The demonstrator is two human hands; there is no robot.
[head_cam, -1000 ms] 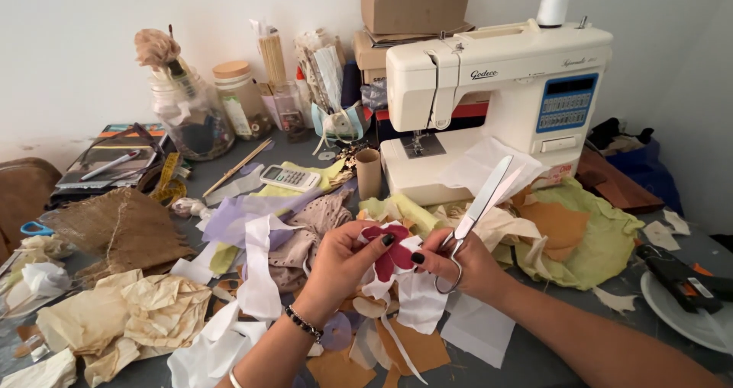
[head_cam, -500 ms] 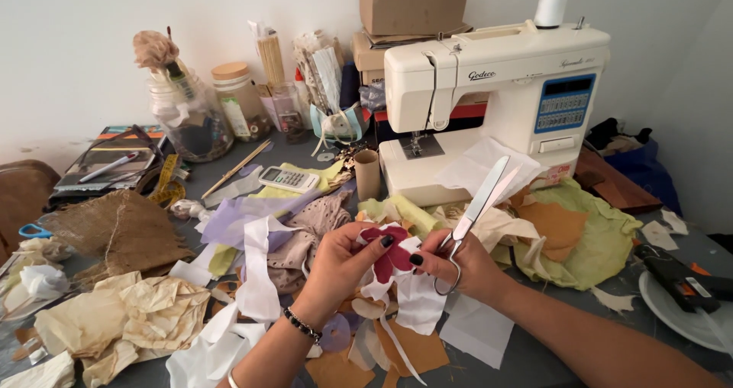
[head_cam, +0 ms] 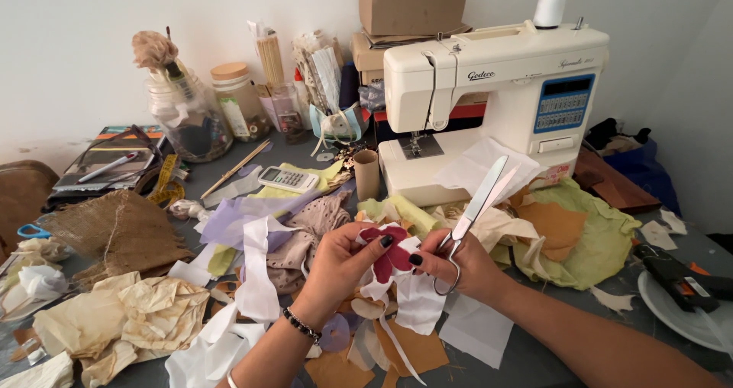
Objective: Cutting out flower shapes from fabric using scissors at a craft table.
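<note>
The left hand (head_cam: 336,262) pinches a dark red fabric cutout on white cloth (head_cam: 391,254) between thumb and fingers, held above the cluttered grey surface (head_cam: 534,357). The right hand (head_cam: 466,264) has its grip clenched through silver metal scissors (head_cam: 473,212) — blades closed, pointing up just beside the cutout. Behind stands a cream sewing machine (head_cam: 489,90) — pale fabric scraps (head_cam: 252,281) crowd below.

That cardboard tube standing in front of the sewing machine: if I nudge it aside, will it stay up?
Probably not. The cardboard tube stands upright on a narrow end, so it likely tips. It looks hollow and light, and, being round, may roll toward the calculator or fabric scraps.
</note>
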